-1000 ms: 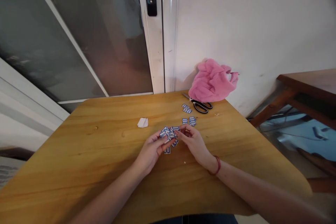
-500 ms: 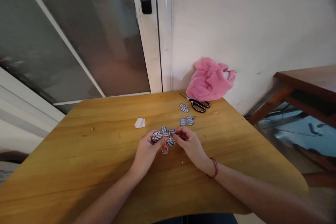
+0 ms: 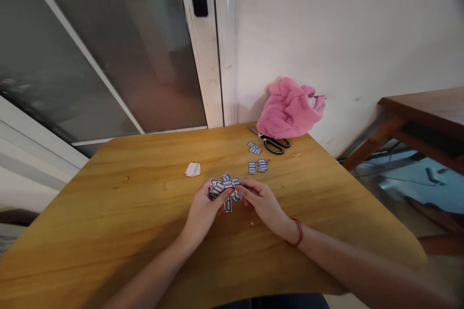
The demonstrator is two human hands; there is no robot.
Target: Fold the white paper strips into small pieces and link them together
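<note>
A loose fan of small blue-and-white paper cards (image 3: 228, 184) is held between my two hands over the table's middle. My left hand (image 3: 207, 203) is closed around the bunch, its thumb pressed on top. From the other side, my right hand (image 3: 259, 198) pinches the bunch's right edge between thumb and fingers. One card (image 3: 227, 205) pokes out below, toward me. What is printed on the cards is too small to read. Beyond my right hand lie small groups of similar cards (image 3: 252, 168). A little stack of blank white paper pieces (image 3: 193, 169) rests beyond my left hand.
Black-handled scissors (image 3: 273, 145) lie at the table's (image 3: 145, 231) far right, partly under a pink plush cloth (image 3: 290, 108) that leans on the wall. A framed glass door (image 3: 159, 58) borders the far left edge. Another wooden table (image 3: 424, 106) stands at the right.
My right fingers have shifted slightly on the bunch, and the cards are spread a little differently. Both hands stay in nearly the same place. The things on the table have not moved.
</note>
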